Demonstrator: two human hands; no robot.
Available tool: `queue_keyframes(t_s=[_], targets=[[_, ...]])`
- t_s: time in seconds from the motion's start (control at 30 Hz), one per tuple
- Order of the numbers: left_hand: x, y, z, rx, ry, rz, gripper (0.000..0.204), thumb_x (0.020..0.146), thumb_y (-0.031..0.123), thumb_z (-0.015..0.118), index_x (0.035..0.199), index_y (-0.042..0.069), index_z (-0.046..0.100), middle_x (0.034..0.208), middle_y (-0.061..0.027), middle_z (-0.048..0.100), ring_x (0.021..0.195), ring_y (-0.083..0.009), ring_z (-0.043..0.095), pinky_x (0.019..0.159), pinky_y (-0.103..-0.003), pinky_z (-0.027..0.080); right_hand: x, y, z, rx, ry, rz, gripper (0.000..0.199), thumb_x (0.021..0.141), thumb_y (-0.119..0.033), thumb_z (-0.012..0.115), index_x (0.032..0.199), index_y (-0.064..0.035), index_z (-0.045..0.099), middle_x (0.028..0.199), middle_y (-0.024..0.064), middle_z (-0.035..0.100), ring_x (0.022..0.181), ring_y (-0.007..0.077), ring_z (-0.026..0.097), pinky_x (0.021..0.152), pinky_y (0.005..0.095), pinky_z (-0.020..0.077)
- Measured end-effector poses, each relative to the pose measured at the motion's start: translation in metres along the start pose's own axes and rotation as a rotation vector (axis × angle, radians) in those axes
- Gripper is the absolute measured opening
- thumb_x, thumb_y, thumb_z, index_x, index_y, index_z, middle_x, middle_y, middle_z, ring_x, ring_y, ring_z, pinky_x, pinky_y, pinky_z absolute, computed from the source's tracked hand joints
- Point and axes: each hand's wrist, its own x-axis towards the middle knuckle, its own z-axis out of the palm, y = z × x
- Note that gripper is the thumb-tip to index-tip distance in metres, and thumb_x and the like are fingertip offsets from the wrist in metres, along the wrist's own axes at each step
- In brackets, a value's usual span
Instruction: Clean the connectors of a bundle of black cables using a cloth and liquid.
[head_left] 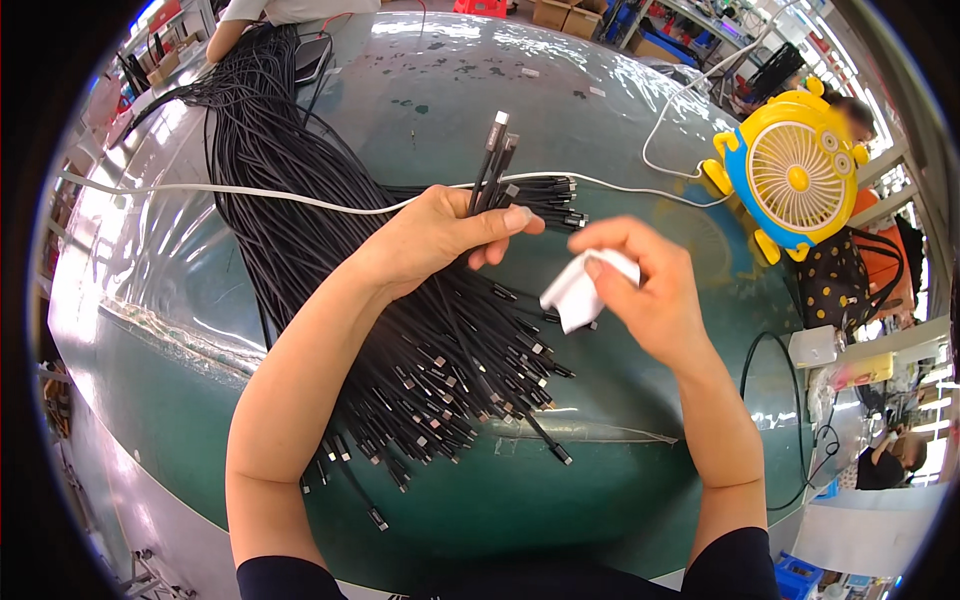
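Note:
My left hand [440,235] grips a few black cables [492,160] near their metal plug ends, which stick upward past my fingers. My right hand [645,285] holds a small white cloth [578,292] just to the right of those plugs, a short gap away. Beneath both hands lies a big bundle of black cables [400,330] running from the far left of the green table [600,120] toward me, its silver-tipped plugs fanned out near the front edge.
A thin white cable [250,192] crosses the table from the left to a yellow and blue desk fan [790,170] at the right. Another person's arm [235,30] rests at the far left edge by a dark tablet-like object [312,58]. Boxes stand beyond the table.

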Motion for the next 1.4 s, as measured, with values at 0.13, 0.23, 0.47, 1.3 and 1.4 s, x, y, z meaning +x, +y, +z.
queue_keyframes(t_s=[0.13,0.23,0.47,1.3,1.4], targets=[[-0.003,-0.003,-0.004,0.15,-0.061,-0.03,0.027,0.089,0.029,0.067,0.082,0.003,0.067,0.062,0.0024,0.054,0.057,-0.0062,0.048,0.054,-0.021,0.039,0.023,-0.004,0.011,0.186,0.026,0.057,0.022,0.087,-0.007,0.062,0.107,-0.0015,0.059,0.086,0.0059,0.066,0.08,0.008,0.059,0.07,0.0243,0.0466],[-0.002,-0.001,0.004,0.284,-0.099,0.014,0.04,0.088,0.034,0.067,0.061,0.006,0.059,0.056,0.003,0.051,0.052,-0.0065,0.044,0.05,-0.023,0.034,0.036,-0.006,0.014,0.043,-0.028,0.092,0.019,0.087,-0.011,0.062,0.102,-0.0005,0.06,0.082,0.0067,0.066,0.075,0.0116,0.06,0.068,0.0269,0.0464],[-0.007,0.007,-0.001,0.149,-0.08,0.037,0.026,0.089,0.027,0.065,0.089,0.0,0.066,0.068,-0.0001,0.058,0.062,-0.0073,0.051,0.059,-0.023,0.043,0.037,-0.004,0.014,-0.074,-0.02,0.128,0.015,0.088,-0.014,0.059,0.091,0.0006,0.063,0.075,0.0062,0.064,0.07,0.0105,0.058,0.064,0.0264,0.0453],[-0.001,-0.009,0.003,0.081,-0.113,0.103,0.014,0.087,0.012,0.067,0.091,0.004,0.057,0.081,0.0039,0.052,0.074,-0.004,0.045,0.066,-0.021,0.039,0.017,0.005,0.022,0.079,0.139,0.032,0.015,0.086,-0.005,0.057,0.1,0.0002,0.061,0.08,0.0036,0.063,0.074,0.0063,0.054,0.065,0.0236,0.044],[-0.001,-0.01,0.007,0.096,-0.111,0.119,0.013,0.087,0.011,0.067,0.089,0.003,0.056,0.084,0.0027,0.055,0.077,-0.0039,0.048,0.068,-0.021,0.04,0.021,0.0,0.023,0.059,0.115,0.11,0.013,0.087,-0.007,0.055,0.095,0.0008,0.062,0.078,0.0036,0.062,0.072,0.0067,0.054,0.064,0.0236,0.0437]])
